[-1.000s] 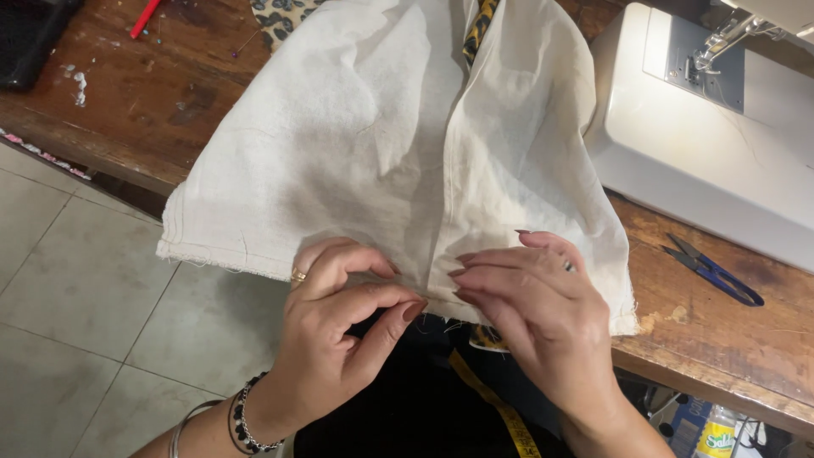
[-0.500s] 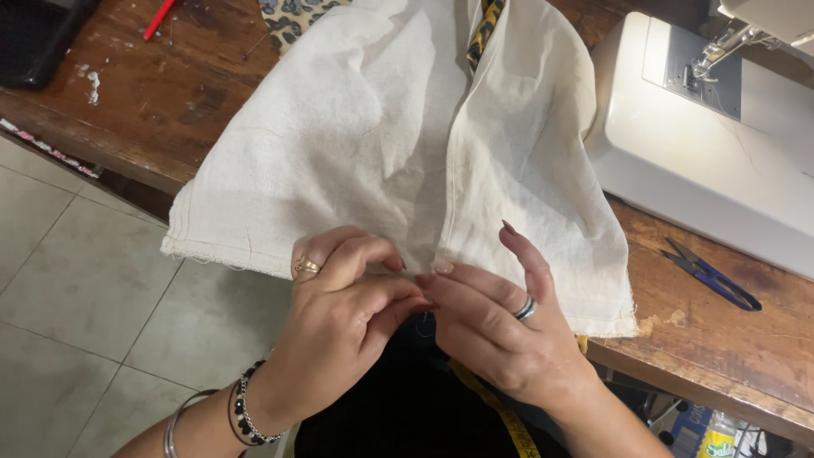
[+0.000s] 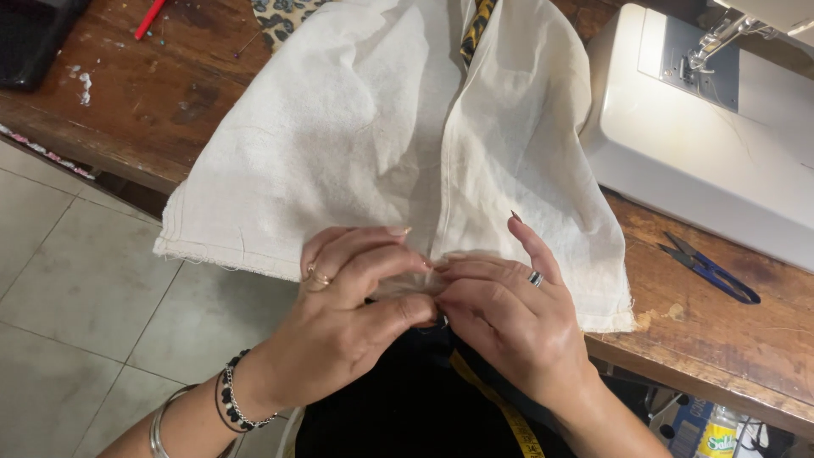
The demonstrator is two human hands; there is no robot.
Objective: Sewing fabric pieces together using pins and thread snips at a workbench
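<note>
Operator: Since half a second ago, both hands have closed tighter over the hem of the cream fabric [image 3: 356,144]. That fabric lies draped over the wooden table [image 3: 153,102] edge, its seam running toward 12 o'clock.

Technician: Confirmed. Left hand [image 3: 352,314] pinches the hem at 6 o'clock; right hand [image 3: 509,326] pinches just beside it, fingertips touching. Judgement: keep the two grips close and level so the edge stays flat.

Operator: Surroundings?

Technician: Sewing machine [image 3: 678,127] at 2 o'clock; blue thread snips [image 3: 708,269] at 3 o'clock; yellow measuring tape [image 3: 504,416] hangs below.
</note>
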